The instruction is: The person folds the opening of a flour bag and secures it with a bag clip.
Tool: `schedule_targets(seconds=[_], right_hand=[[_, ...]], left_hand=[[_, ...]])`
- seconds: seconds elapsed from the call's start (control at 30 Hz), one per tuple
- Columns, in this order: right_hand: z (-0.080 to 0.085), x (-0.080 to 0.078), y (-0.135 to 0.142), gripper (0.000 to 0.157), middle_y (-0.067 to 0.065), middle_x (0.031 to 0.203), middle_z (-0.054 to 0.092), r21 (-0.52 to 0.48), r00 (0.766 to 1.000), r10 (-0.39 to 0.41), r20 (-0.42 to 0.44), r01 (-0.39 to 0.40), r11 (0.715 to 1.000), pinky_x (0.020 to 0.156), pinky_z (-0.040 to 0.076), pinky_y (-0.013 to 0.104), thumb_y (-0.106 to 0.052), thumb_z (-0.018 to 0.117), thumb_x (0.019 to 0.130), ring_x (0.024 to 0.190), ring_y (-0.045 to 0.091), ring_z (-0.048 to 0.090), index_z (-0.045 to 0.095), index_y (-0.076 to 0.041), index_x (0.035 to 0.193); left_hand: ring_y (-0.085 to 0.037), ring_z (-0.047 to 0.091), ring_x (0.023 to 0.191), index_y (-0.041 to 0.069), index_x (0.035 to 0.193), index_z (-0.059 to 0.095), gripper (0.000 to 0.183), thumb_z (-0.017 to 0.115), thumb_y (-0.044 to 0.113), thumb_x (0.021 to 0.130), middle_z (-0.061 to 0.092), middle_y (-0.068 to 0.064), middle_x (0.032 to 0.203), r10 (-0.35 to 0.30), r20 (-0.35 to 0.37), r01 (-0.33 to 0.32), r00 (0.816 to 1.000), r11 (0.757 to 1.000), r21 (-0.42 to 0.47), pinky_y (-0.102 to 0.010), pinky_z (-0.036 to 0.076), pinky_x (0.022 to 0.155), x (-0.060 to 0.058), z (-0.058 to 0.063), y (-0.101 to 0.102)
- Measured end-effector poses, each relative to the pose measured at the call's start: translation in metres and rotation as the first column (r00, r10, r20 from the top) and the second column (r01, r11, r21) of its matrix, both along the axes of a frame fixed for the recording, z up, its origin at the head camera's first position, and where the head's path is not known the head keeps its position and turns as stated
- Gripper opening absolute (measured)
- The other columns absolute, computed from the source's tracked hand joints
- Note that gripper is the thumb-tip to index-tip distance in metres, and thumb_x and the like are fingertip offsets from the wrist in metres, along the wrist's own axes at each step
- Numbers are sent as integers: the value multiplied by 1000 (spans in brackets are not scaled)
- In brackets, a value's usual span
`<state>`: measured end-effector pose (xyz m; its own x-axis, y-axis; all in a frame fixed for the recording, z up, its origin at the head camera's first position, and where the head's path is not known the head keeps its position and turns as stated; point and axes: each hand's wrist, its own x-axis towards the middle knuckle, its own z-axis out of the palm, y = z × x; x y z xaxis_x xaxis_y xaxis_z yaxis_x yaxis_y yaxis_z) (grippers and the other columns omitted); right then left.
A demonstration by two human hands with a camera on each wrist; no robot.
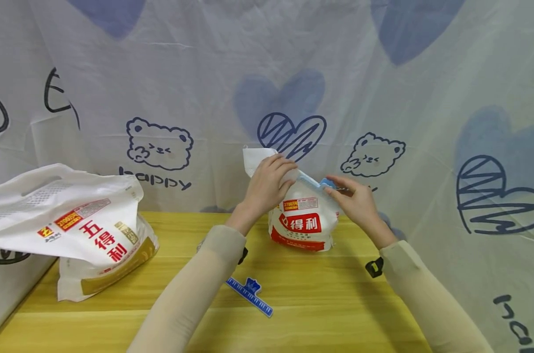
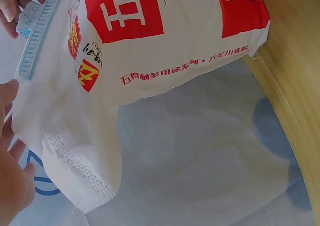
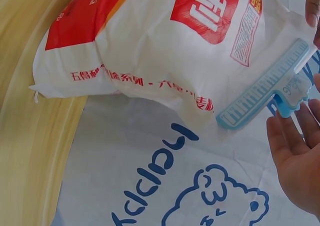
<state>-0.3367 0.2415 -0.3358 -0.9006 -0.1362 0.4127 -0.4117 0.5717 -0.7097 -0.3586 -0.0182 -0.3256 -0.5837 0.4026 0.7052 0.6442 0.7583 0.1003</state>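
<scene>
A white flour bag [image 1: 304, 223] with red panels stands at the table's back, its upper part leaning left. A light-blue sealing clip [image 3: 265, 83] with ruler-like marks lies across its top. My left hand [image 1: 269, 181] grips the upper edge left of the clip, thumb in front and fingers behind in the left wrist view. At the clip's other side, my right hand [image 1: 357, 201] pinches the handle [image 3: 290, 93] between thumb and fingers; the right wrist view hides part of this contact. The bag's folded corner [image 2: 82, 173] sticks out past my left hand.
A second, larger white flour bag [image 1: 104, 235] with a gold band leans at the left. On the wooden table [image 1: 315, 309], a dark blue clip [image 1: 251, 294] lies near my left forearm. A printed cloth [image 1: 214, 88] hangs close behind.
</scene>
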Motion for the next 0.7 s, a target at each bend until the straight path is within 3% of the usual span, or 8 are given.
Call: schedule_targets(seconds=[0.3,0.53,0.7], right_hand=[[-2,8,-3,48,2,149,60,-72,998,18,-65,-23,997,110,49,52,-39,68,102,132,32,58,61,-19,146],[-6,18,-14,43,7,151,58,-117,972,69,-225,-97,988,117,43,50,-18,70,101,140,28,53,63,-11,143],[-10,28,-28,42,5,149,60,-154,966,66,-248,-107,982,117,44,45,-13,71,100,141,25,52,64,-11,141]], left_hand=[[-30,40,149,8,150,54,55,72,22,100,51,-8,157,-36,38,32,999,996,85,-43,25,127,14,-6,-12],[-32,42,148,6,151,53,59,74,18,97,48,-10,159,-60,-33,65,998,981,185,-47,30,125,22,-19,-25],[-36,44,146,4,150,53,59,75,15,96,48,-12,159,-60,-74,75,995,970,229,-49,32,124,30,-28,-36]])
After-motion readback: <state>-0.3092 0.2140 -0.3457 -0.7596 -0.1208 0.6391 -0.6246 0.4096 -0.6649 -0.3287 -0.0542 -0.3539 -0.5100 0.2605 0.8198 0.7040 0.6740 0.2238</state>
